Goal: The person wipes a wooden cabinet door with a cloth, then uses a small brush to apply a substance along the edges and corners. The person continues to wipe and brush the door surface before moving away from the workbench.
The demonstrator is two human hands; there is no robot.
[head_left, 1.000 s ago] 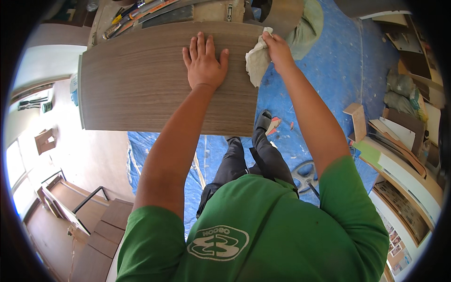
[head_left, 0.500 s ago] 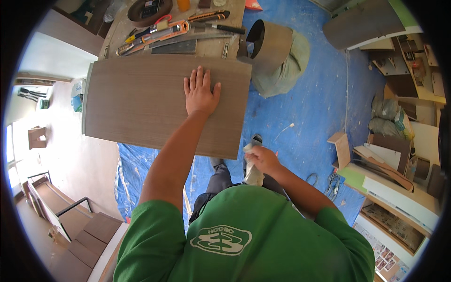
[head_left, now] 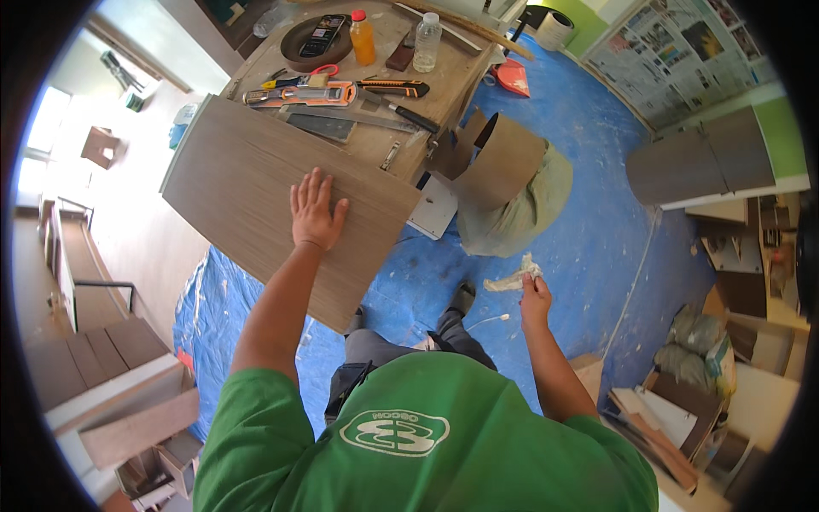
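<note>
L hand pinning panel, R hand off to the side w/ rag.

My left hand (head_left: 316, 212) lies flat, fingers spread, palm down on the wood-grain laminate panel (head_left: 256, 192); no grip, just weight, prob. so the panel doesn't slide, since its near corner overhangs the workbench (head_left: 444, 85) above the blue floor sheet (head_left: 580, 222). My right hand (head_left: 535, 299) is clenched on a crumpled white rag (head_left: 514, 275), held low over the floor, well apart from the panel, so the rag isn't touching the surface rn. Saw, utility knife (head_left: 394, 87), scissors, 2 bottles sit on the bench beyond the panel's far edge, clear of it. Curled laminate strip (head_left: 503, 162) stands at the bench end on a green sack.
</note>
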